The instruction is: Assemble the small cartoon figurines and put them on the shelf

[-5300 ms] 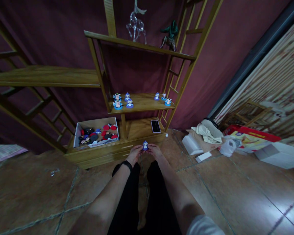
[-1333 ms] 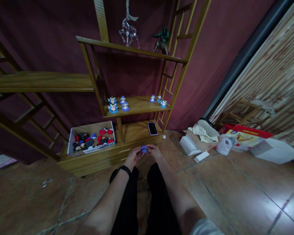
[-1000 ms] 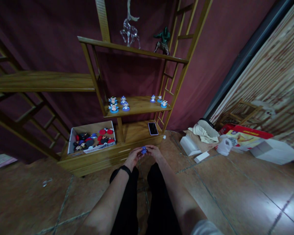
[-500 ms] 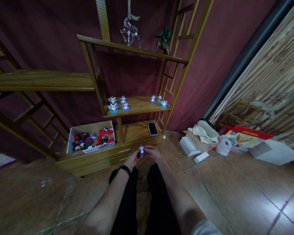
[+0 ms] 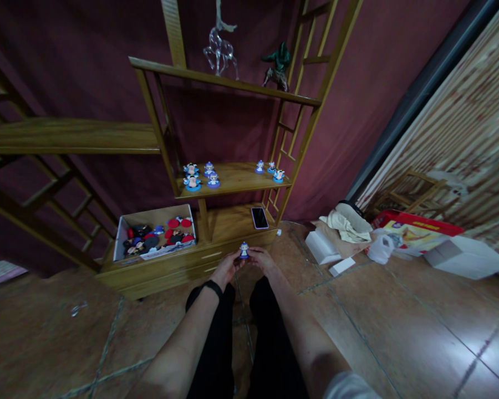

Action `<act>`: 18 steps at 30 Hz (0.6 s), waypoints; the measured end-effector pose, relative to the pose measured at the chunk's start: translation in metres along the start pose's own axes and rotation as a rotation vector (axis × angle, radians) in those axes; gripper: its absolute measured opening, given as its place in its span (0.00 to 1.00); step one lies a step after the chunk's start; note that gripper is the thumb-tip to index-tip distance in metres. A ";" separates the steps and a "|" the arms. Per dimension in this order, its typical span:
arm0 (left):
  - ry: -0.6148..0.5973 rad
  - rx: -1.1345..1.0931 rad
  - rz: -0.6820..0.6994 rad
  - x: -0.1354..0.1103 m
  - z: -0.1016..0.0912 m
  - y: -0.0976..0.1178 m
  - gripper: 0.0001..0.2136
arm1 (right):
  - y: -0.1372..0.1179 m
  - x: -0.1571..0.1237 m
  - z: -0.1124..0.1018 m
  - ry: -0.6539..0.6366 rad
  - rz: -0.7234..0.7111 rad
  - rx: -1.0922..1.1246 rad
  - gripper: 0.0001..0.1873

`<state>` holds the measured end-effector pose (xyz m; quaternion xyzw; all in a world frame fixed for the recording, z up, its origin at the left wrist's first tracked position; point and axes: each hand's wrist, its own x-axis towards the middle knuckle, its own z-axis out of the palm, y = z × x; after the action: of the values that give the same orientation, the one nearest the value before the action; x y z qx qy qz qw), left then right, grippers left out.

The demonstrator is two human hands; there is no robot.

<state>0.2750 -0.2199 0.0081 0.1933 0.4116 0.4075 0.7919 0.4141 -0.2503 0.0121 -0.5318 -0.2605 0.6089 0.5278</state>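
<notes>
Between my two hands is a small purple-and-white figurine (image 5: 244, 250), upright, in front of the cabinet drawers. My left hand (image 5: 228, 268) grips its left side, with a black band on that wrist. From the other side the fingers of my right hand (image 5: 261, 260) close on its base. Similar purple figurines (image 5: 213, 180) and blue-based figurines (image 5: 192, 183) stand in a cluster at the left of the wooden shelf (image 5: 239, 178). A purple figurine (image 5: 260, 166) and two blue-based ones (image 5: 278, 176) stand at its right end.
An open cardboard box (image 5: 122, 233) of red, black and blue figurines sits on the cabinet at left. A phone (image 5: 259, 218) lies below the shelf. White boxes (image 5: 322, 247), a plastic bag (image 5: 381, 249) and a red carton (image 5: 424, 230) are on the floor at right. A glass deer (image 5: 221, 52) stands above.
The figurine has shifted slightly right and up in my hands and turned a little. My left fingers have moved along with it. The shelf and box look the same.
</notes>
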 end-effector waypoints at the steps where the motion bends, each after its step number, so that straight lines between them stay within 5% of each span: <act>1: -0.004 0.002 0.002 0.000 0.000 0.000 0.02 | 0.000 -0.001 0.000 -0.001 0.000 -0.002 0.16; 18: -0.015 0.048 -0.016 0.003 0.000 0.000 0.03 | -0.007 -0.005 0.005 0.027 0.015 -0.009 0.11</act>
<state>0.2757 -0.2180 0.0063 0.2120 0.4168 0.3895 0.7935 0.4116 -0.2521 0.0214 -0.5442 -0.2520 0.6045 0.5244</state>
